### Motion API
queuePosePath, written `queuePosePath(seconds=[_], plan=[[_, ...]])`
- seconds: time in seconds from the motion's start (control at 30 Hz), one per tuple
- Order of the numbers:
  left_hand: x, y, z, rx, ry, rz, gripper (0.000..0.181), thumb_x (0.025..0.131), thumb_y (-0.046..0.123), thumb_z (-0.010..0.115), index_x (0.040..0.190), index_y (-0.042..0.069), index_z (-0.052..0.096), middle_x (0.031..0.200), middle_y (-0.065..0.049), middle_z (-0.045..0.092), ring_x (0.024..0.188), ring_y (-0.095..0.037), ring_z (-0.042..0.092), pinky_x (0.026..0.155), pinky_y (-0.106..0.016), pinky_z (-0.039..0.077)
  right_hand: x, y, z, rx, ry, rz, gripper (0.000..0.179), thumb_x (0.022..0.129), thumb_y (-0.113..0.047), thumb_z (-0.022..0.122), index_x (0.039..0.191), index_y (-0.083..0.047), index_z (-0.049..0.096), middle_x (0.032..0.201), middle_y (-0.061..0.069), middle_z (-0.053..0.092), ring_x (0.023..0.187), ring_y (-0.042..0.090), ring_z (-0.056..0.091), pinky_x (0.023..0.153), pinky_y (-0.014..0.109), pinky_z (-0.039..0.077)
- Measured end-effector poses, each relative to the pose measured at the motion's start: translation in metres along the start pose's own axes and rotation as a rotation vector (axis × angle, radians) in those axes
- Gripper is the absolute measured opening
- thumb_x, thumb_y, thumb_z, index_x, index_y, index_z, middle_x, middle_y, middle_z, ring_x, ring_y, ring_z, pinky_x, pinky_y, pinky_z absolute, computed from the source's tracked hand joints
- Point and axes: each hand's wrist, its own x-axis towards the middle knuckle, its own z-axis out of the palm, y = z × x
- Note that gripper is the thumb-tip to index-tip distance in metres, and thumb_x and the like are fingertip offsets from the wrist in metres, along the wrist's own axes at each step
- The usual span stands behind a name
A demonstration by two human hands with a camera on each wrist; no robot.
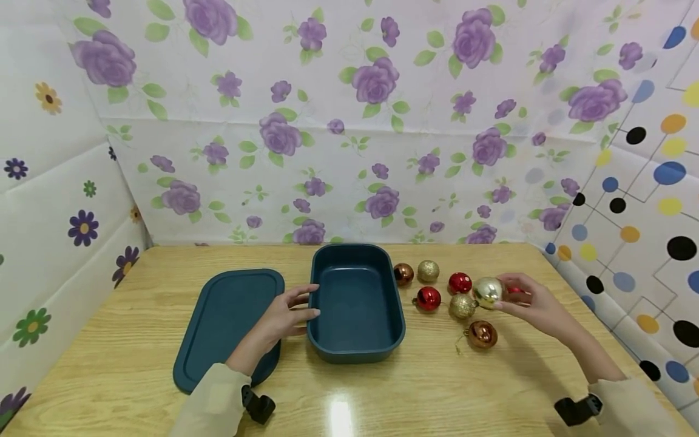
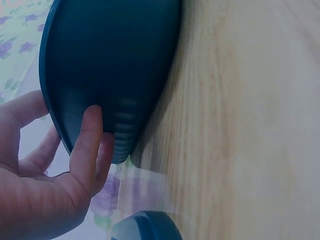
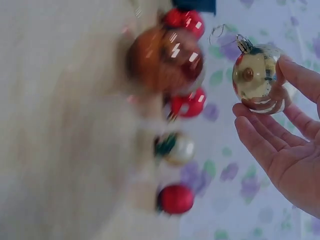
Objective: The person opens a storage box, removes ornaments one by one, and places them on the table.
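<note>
My left hand [image 1: 281, 315] is at the left wall of a dark teal box [image 1: 355, 353]. In the left wrist view, fingers [image 2: 86, 145] lie against the outer wall while others reach over the rim, pinching it. The box stands upright, its inside bare. My right hand [image 1: 532, 303] holds a shiny gold Christmas ball [image 1: 488, 292] between thumb and fingertips. The right wrist view shows its cap and thin hanging loop pointing away from the palm. A glittery gold ball [image 1: 462, 306], a red ball [image 1: 460, 283] and a copper ball [image 1: 483, 334] lie close to this hand.
Left of the box lies a flat teal lid [image 1: 229, 321], partly under my left forearm. Between box and right hand are another copper ball [image 1: 403, 274], glittery gold ball [image 1: 428, 271] and red ball [image 1: 428, 298]. A further red ball [image 1: 515, 291] is partly hidden behind the right hand.
</note>
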Motion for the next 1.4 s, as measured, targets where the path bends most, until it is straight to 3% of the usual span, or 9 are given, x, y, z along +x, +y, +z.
queuePosePath(seconds=[0.33,0.63,0.77,1.07,1.4], plan=[[-0.001,0.001,0.000,0.006,0.011,-0.004,0.057,0.084,0.012,0.066,0.137,0.014,0.043,0.141,-0.021,0.032,0.121,-0.037,0.043,0.081,-0.044,0.050,-0.030,0.043,-0.019,-0.031,0.008,0.133,0.051,0.086,-0.014,0.064,0.126,0.008,0.038,0.120,0.029,0.042,0.089,-0.009,0.052,0.069,0.023,0.052],[-0.002,0.000,-0.001,0.003,0.007,-0.008,0.057,0.085,0.011,0.065,0.137,0.014,0.043,0.141,-0.022,0.031,0.121,-0.037,0.043,0.082,-0.044,0.049,-0.034,0.065,-0.018,-0.081,0.043,0.080,0.046,0.084,-0.007,0.066,0.121,0.011,0.044,0.111,0.011,0.049,0.092,-0.011,0.047,0.070,0.017,0.049],[-0.002,0.000,-0.001,0.003,0.011,-0.010,0.057,0.085,0.011,0.065,0.137,0.014,0.043,0.141,-0.021,0.032,0.120,-0.036,0.043,0.081,-0.044,0.050,-0.034,0.069,-0.017,-0.096,0.039,0.074,0.045,0.083,-0.006,0.066,0.119,0.011,0.046,0.107,0.009,0.052,0.091,-0.012,0.047,0.070,0.016,0.048],[-0.001,0.000,-0.001,0.004,0.006,-0.010,0.057,0.085,0.011,0.065,0.137,0.013,0.042,0.141,-0.021,0.032,0.121,-0.036,0.043,0.081,-0.044,0.050,-0.033,0.072,-0.019,-0.092,0.028,0.127,0.046,0.084,-0.009,0.065,0.121,0.011,0.045,0.113,0.025,0.050,0.090,-0.014,0.046,0.068,0.018,0.049],[-0.002,0.001,-0.001,0.015,-0.004,0.002,0.057,0.085,0.012,0.065,0.137,0.012,0.042,0.142,-0.022,0.031,0.121,-0.036,0.042,0.081,-0.044,0.050,-0.031,0.070,-0.021,-0.089,-0.008,0.184,0.052,0.086,-0.015,0.064,0.125,0.010,0.042,0.117,0.029,0.048,0.091,-0.013,0.045,0.071,0.019,0.049]])
